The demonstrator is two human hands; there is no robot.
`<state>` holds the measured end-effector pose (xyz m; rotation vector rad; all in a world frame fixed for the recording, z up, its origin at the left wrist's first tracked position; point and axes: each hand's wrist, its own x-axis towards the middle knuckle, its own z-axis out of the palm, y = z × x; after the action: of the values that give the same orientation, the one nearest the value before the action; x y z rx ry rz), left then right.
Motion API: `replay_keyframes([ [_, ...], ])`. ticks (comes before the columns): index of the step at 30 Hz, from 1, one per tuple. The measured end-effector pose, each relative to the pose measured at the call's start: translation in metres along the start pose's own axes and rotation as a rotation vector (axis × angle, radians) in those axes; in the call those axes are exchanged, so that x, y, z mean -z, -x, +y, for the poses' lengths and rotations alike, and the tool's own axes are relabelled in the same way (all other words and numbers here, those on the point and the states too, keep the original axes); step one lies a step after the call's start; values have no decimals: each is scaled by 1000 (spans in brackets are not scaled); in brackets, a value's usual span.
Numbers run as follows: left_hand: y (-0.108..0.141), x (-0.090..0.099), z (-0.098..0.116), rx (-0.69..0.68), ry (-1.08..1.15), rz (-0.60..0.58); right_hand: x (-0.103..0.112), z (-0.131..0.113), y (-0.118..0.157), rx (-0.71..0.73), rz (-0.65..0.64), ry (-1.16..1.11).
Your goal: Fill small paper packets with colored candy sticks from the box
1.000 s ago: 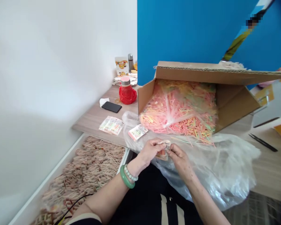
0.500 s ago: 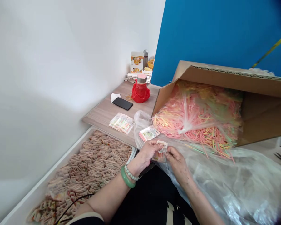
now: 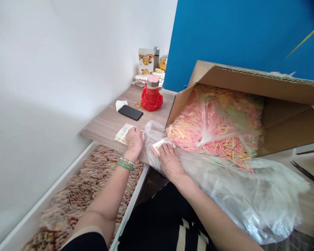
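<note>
Wood-grain surface (image 3: 102,122) beside a white wall (image 3: 54,52) | hands apart: left hand (image 3: 134,139) over fanned packets (image 3: 122,132), right hand (image 3: 170,160) on the packet stack (image 3: 157,146) before the carton (image 3: 251,85) | stack's long axis slants away rightward, striped end to the near left | both piles partly hidden; from here I can't quite tell whether either hand grips

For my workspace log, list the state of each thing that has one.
Left packets: flat, partly covered by the left hand.
Right packets: flat, partly covered by the right hand.
Cardboard box: open.
Clear bag: filled, bunched at the front.
Bottle: upright, lid on.
Phone: flat, upper face dark.
Tissue: crumpled.
Crate: uncovered, filled.
Plastic sheet: wrinkled.
Tweezers: lying down.
</note>
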<state>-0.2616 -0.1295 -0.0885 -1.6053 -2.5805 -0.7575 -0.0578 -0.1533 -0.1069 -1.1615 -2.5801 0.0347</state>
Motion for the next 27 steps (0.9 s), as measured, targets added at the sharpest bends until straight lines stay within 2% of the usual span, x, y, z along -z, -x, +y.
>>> replay_keyframes([
  [2,0,-4,-1,-37,-128,-8,-4,0,-1,8,-7,33],
  [4,3,-5,-1,-65,-161,28,-5,1,2,16,-19,21],
  [8,11,0,0,-113,-109,102,-4,4,7,14,-25,-83],
  [11,20,8,5,-132,-5,107,-5,10,7,13,20,-231],
  [13,28,12,12,-127,134,49,-4,16,7,-6,83,-347],
  [17,44,18,27,-15,511,-260,5,24,7,-110,202,-419],
  [18,46,19,30,18,552,-297,8,24,8,-107,206,-393],
  [22,53,19,32,58,533,-289,10,16,14,-29,93,-240],
  [24,55,17,29,55,542,-331,5,13,17,-31,35,-177],
  [27,57,14,24,72,535,-336,-3,16,18,-48,33,-184],
])
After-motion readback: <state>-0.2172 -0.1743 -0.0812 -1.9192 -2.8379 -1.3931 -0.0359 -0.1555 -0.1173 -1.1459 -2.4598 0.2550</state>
